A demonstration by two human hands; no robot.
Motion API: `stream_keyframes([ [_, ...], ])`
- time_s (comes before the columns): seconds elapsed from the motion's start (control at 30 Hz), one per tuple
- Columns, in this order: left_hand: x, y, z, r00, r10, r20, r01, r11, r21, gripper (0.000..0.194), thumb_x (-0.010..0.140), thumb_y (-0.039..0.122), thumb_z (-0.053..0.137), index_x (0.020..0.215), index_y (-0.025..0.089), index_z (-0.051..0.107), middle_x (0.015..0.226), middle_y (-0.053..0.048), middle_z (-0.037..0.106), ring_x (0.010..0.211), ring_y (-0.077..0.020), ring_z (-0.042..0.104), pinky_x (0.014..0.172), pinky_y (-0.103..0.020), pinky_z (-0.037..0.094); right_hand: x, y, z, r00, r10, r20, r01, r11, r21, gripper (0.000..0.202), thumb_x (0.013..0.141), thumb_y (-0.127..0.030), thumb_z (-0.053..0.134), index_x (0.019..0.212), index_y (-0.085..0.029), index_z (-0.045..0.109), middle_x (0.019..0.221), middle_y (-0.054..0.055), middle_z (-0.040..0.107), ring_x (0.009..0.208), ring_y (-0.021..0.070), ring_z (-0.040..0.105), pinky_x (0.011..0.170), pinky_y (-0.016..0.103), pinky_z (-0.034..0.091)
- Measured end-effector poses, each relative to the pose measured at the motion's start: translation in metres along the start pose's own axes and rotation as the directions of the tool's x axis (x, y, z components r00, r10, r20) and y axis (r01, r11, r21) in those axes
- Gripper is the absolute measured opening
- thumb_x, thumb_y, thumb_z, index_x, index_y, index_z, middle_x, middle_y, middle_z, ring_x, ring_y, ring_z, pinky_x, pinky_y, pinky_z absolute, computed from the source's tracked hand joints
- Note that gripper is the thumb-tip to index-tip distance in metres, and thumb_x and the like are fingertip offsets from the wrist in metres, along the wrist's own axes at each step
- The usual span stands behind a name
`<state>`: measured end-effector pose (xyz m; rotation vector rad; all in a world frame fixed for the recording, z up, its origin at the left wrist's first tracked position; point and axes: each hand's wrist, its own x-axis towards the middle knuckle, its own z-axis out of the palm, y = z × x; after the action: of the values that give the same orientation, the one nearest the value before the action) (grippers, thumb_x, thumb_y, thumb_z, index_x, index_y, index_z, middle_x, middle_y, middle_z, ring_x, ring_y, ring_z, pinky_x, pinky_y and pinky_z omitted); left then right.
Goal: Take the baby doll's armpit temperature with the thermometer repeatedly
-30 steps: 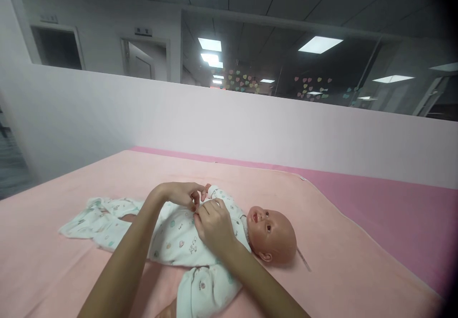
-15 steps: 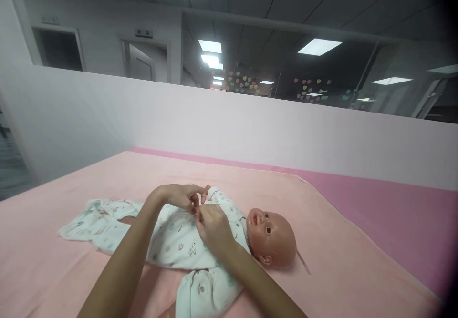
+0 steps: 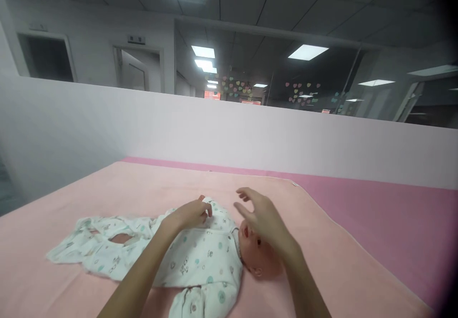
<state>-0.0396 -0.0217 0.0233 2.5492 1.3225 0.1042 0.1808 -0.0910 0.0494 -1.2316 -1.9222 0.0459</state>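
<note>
A baby doll [image 3: 265,261] lies on its back on a peach cloth [image 3: 322,280], its head to the right. It wears a white printed outfit [image 3: 203,256], with a gap over one leg at the left. My left hand [image 3: 191,214] rests at the doll's far-side sleeve and chest, fingers curled; whether they pinch the fabric is hidden. Above the doll's face hovers my right hand [image 3: 259,213], fingers apart and nothing in them, covering part of the head.
Behind the cloth runs a pink surface edge [image 3: 343,199] against a low white partition [image 3: 214,132]. Beyond it are a glass wall with heart stickers, a doorway and ceiling lights.
My right hand has left the doll's chest, moved right over its face and opened. My left hand stays near the sleeve, slightly lower in view. The camera view has shifted a little.
</note>
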Motion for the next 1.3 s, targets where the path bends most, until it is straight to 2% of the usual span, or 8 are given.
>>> stream_keyframes([
  [0.17,0.014,0.015,0.017,0.999,0.053,-0.006,-0.053,0.999,-0.012,0.032,0.077,0.014,0.037,0.097,0.022,0.06,0.073,-0.003,0.067,0.067,-0.0173,0.059,0.073,-0.03,0.043,-0.003,0.076,-0.046,0.869,0.491,0.058,-0.464,0.85,-0.251,0.031,0.079,-0.034,0.049,0.106,-0.021,0.054,0.085,0.006,0.064,0.078,0.0176,0.059,0.06,0.025,0.039],
  [0.3,0.019,0.014,0.019,0.998,0.066,-0.012,-0.066,0.998,-0.019,0.025,0.078,0.019,0.04,0.09,0.022,0.061,0.069,-0.001,0.065,0.062,-0.0153,0.058,0.068,-0.027,0.041,-0.012,0.132,-0.044,0.621,0.763,0.179,-0.663,0.633,-0.4,0.021,0.075,-0.027,0.053,0.091,-0.014,0.057,0.092,0.013,0.063,0.08,0.02,0.059,0.057,0.026,0.038],
  [0.4,0.021,0.008,0.018,0.994,0.101,0.031,-0.099,0.993,-0.063,0.017,0.075,0.029,0.049,0.083,0.022,0.061,0.071,0.0,0.065,0.062,-0.014,0.056,0.06,-0.024,0.039,-0.024,0.157,-0.03,0.409,0.813,0.415,-0.724,0.565,-0.395,0.016,0.063,-0.024,0.067,0.069,-0.013,0.057,0.069,0.009,0.064,0.06,0.0182,0.061,0.05,0.025,0.041],
  [0.5,0.023,0.003,0.017,0.99,0.121,0.07,-0.111,0.986,-0.125,0.02,0.075,0.035,0.05,0.082,0.022,0.063,0.073,0.0,0.064,0.065,-0.0137,0.055,0.057,-0.022,0.037,-0.034,0.171,-0.016,0.271,0.773,0.573,-0.765,0.535,-0.359,0.016,0.061,-0.024,0.068,0.058,-0.013,0.056,0.054,0.003,0.06,0.047,0.0141,0.057,0.047,0.025,0.045],
  [0.73,0.024,0.005,0.019,0.98,0.156,0.123,-0.131,0.974,-0.186,0.03,0.068,0.036,0.056,0.092,0.021,0.065,0.071,0.001,0.06,0.063,-0.0121,0.053,0.055,-0.02,0.036,-0.035,0.18,0.011,0.147,0.767,0.625,-0.758,0.493,-0.427,0.017,0.06,-0.01,0.063,0.046,-0.01,0.054,0.045,0.006,0.056,0.04,0.0147,0.054,0.043,0.026,0.045],
  [0.87,0.023,0.009,0.02,0.976,0.188,0.109,-0.165,0.968,-0.19,0.03,0.064,0.035,0.059,0.091,0.024,0.066,0.074,0.002,0.06,0.063,-0.0119,0.053,0.053,-0.02,0.036,-0.031,0.179,0.017,0.192,0.783,0.592,-0.759,0.501,-0.416,0.014,0.06,-0.012,0.062,0.05,-0.009,0.054,0.044,0.007,0.056,0.039,0.0156,0.054,0.042,0.025,0.044],
  [1.1,0.027,0.009,0.028,0.98,0.193,0.048,-0.181,0.965,-0.19,0.023,0.074,0.033,0.046,0.081,0.021,0.065,0.071,0.001,0.062,0.06,-0.0131,0.052,0.054,-0.023,0.034,-0.018,0.165,-0.006,0.559,0.73,0.392,-0.697,0.67,-0.254,0.025,0.079,-0.022,0.044,0.093,-0.01,0.061,0.066,0.006,0.062,0.048,0.011,0.056,0.05,0.021,0.041],
  [1.3,0.035,0.005,0.03,0.971,0.109,-0.212,-0.143,0.978,-0.152,0.038,0.088,0.035,0.024,0.073,0.019,0.054,0.059,0.003,0.052,0.055,-0.0125,0.046,0.074,-0.03,0.038,0.0,0.11,-0.025,0.839,0.522,0.152,-0.494,0.848,-0.191,0.038,0.086,-0.03,0.033,0.116,-0.025,0.057,0.084,0.003,0.063,0.067,0.0135,0.057,0.061,0.022,0.038],
])
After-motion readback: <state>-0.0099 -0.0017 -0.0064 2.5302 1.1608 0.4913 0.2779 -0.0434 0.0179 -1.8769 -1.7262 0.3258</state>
